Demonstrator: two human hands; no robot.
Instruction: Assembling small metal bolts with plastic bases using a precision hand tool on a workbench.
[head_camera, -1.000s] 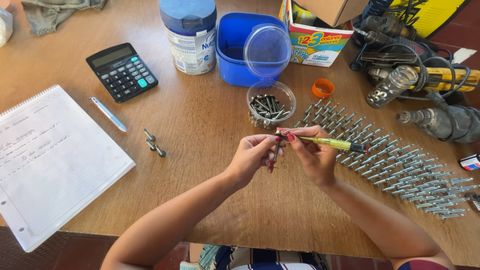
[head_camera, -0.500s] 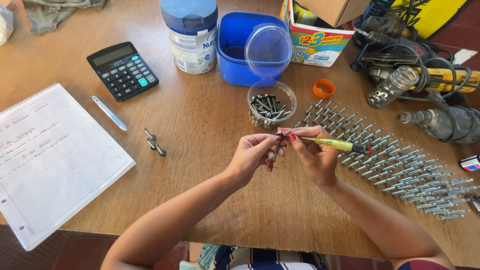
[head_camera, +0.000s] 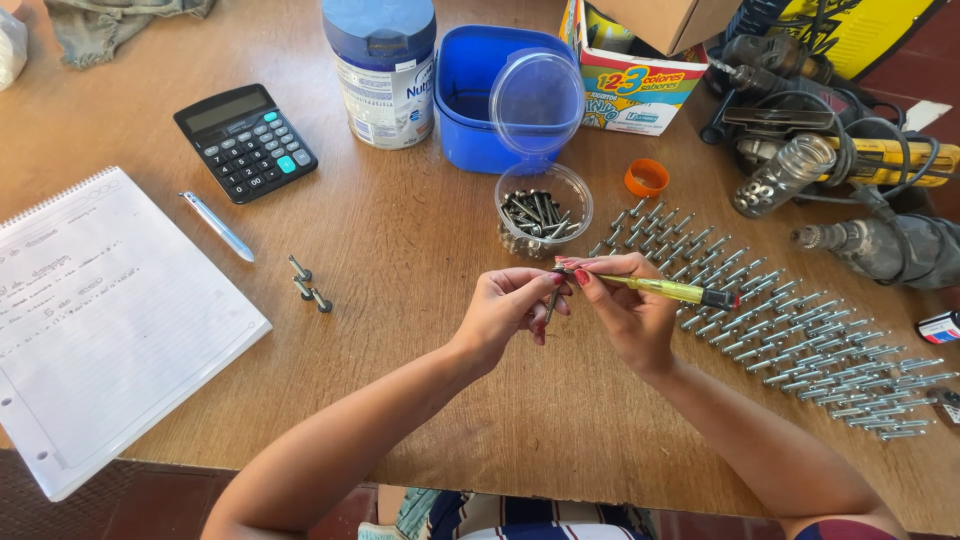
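My left hand (head_camera: 512, 308) pinches a small dark screw (head_camera: 551, 305) that hangs down from its fingertips. My right hand (head_camera: 625, 310) grips a yellow-handled screwdriver (head_camera: 672, 290), its tip meeting the screw's head between the two hands. Both hands hover above the wooden table (head_camera: 420, 250). Just beyond them stands a clear round tub of dark screws (head_camera: 541, 210). To the right, many silver screws (head_camera: 800, 330) lie lined up in long rows on the table.
Three loose screws (head_camera: 308, 285) lie to the left, near a pen (head_camera: 217, 226), a calculator (head_camera: 246, 141) and a spiral notebook (head_camera: 95, 320). A blue-lidded can (head_camera: 383, 70), a blue container (head_camera: 475, 95), an orange cap (head_camera: 646, 177), a colourful box (head_camera: 630, 80) and power drills (head_camera: 860, 200) fill the back and right.
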